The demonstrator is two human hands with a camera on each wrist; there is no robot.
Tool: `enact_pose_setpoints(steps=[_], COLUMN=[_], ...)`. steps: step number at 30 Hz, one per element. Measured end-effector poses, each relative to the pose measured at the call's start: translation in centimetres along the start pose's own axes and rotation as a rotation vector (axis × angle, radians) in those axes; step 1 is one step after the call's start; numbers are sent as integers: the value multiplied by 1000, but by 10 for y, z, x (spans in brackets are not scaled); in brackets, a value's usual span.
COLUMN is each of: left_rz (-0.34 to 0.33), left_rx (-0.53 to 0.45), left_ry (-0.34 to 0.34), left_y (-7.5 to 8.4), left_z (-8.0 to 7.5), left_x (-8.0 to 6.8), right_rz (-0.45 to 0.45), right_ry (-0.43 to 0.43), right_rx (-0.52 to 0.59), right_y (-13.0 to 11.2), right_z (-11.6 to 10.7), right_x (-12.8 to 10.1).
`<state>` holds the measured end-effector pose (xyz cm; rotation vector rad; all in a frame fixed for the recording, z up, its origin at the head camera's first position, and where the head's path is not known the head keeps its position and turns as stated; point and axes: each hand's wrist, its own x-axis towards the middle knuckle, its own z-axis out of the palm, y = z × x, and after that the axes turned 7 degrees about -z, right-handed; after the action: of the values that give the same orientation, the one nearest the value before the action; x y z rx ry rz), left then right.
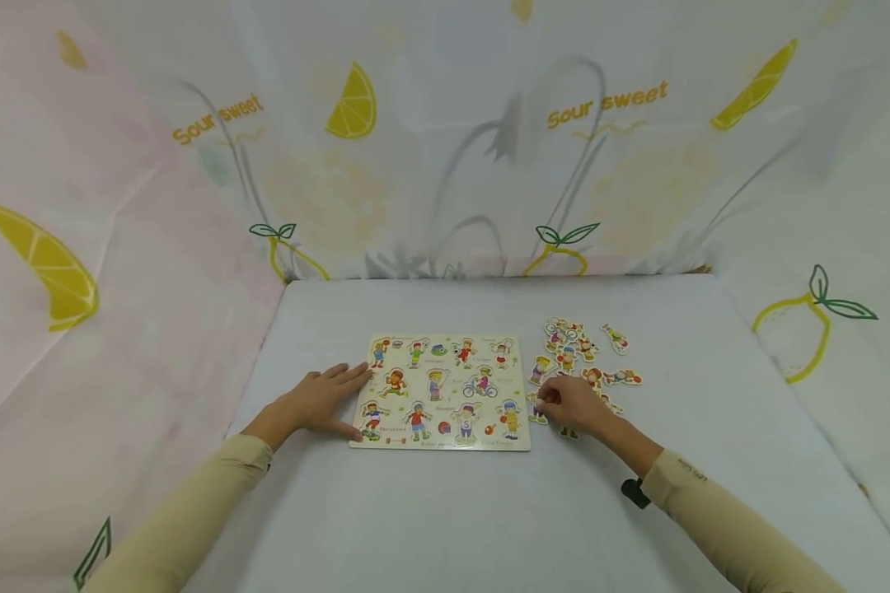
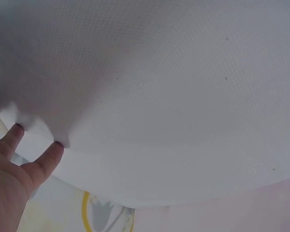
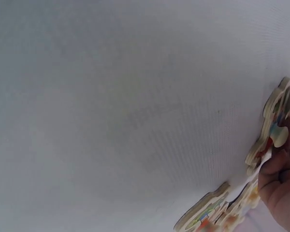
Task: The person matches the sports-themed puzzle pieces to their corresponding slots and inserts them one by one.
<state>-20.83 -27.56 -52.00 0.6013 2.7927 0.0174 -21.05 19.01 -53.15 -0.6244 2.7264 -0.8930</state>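
Observation:
A wooden puzzle board (image 1: 448, 412) printed with children doing sports lies flat on the white table. My left hand (image 1: 322, 403) is spread at its left edge, fingertips touching the rim. In the left wrist view, the left hand (image 2: 14, 179) shows its fingers fairly straight against the white surface. To the right of the board, my right hand (image 1: 574, 405) has its fingers curled and pinches a figure-shaped puzzle piece (image 1: 537, 412). The right wrist view shows the right hand (image 3: 282, 181) at its edge, among cut-out pieces; its fingertips are partly hidden.
Loose wooden figure pieces (image 1: 561, 332) lie scattered and overlapping right of the board. One piece (image 1: 615, 339) and another piece (image 1: 623, 376) lie farther right. Lemon-patterned cloth (image 1: 445, 165) hangs behind and beside the white table (image 1: 445, 511). A black object (image 1: 634, 493) is at the right wrist.

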Motion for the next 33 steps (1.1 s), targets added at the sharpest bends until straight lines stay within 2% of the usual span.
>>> enact_pose_setpoints(steps=[3,6,10,17,26,33], left_rz=[-5,-8,7,-6,-6,-15], left_rx=[-7,-22,-37,2,-29,-34], left_ry=[9,-23,-29,-5,-16,-15], left_y=[3,4,7,3,0,2], left_z=[0,4,8,2,3,4], left_x=[5,0,0,2,1,1], right_rz=[-9,-13,1,-38,-33,-78], right_ry=[3,-24,-18,-46,-58,-36], right_rx=[-20,-25,-51,-68,-55,-51], right_y=[1,0,1,-1,-5,-8], right_z=[-5,1,2,-7,-12,-18], right_x=[0,-4,-8,2,5,10])
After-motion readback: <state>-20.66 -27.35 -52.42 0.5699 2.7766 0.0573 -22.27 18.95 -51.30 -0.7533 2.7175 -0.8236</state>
